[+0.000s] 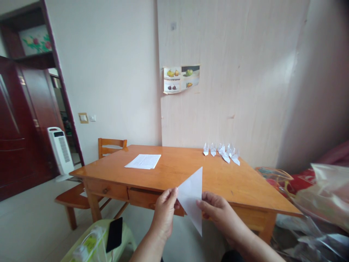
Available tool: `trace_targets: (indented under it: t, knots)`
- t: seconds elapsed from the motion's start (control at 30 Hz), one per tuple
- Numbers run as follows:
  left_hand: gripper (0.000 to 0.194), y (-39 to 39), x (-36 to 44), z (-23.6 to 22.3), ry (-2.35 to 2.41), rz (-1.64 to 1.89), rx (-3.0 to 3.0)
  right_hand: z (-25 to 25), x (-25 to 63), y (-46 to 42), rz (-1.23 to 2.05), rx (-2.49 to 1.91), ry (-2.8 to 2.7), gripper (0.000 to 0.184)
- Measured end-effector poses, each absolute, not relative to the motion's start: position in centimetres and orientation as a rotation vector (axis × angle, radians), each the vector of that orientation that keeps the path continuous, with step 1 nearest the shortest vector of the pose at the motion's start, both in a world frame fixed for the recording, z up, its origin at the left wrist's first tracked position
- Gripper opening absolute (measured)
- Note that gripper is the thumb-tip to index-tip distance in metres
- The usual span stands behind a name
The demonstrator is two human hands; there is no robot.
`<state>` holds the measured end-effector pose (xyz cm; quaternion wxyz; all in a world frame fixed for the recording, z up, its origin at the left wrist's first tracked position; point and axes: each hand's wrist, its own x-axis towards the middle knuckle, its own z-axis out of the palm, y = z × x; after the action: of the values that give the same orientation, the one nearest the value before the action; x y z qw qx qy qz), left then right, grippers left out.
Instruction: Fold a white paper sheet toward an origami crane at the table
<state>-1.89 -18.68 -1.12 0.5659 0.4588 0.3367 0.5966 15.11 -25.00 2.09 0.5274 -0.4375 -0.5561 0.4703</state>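
A sheet of white paper folded into a triangle [191, 198] is held up in front of the table's near edge. My left hand [165, 211] pinches its left corner between thumb and fingers. On the other side, my right hand [216, 208] grips the long, nearly vertical right edge around its middle. Several small folded white paper figures [225, 154] stand or lie at the back right of the table. A stack of lined, written paper [143, 161] lies flat on the table's left half.
The wooden table [174, 174] has a front drawer [144, 198] pulled slightly out. At lower left, a pale green stool [127, 233] carries a black phone [114, 234] and white cables. A wooden chair [112, 142] stands behind the table's left end; plastic bags [327, 193] crowd the right.
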Motion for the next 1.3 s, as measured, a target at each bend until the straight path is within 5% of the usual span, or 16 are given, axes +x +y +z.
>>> trace_targets:
  t: [0.17,0.7,1.07,1.3]
  knots:
    - [0.044,-19.3,-2.2,-0.4,0.782,1.371,1.188,1.4,15.2,-24.6,1.093,-0.988,-1.262,0.038]
    - [0.037,-20.9,-2.6,1.2,0.728,1.355,1.687,2.5,16.2,-24.9,0.964,-1.079,-1.105,0.041]
    - [0.037,-20.7,-3.1,0.9,0.748,1.3,1.757,4.4,16.7,-26.4,1.455,-0.853,-1.073,0.035]
    - [0.045,-21.1,-3.1,0.9,0.647,1.244,1.661,4.0,16.6,-26.7,1.496,-0.777,-1.037,0.03]
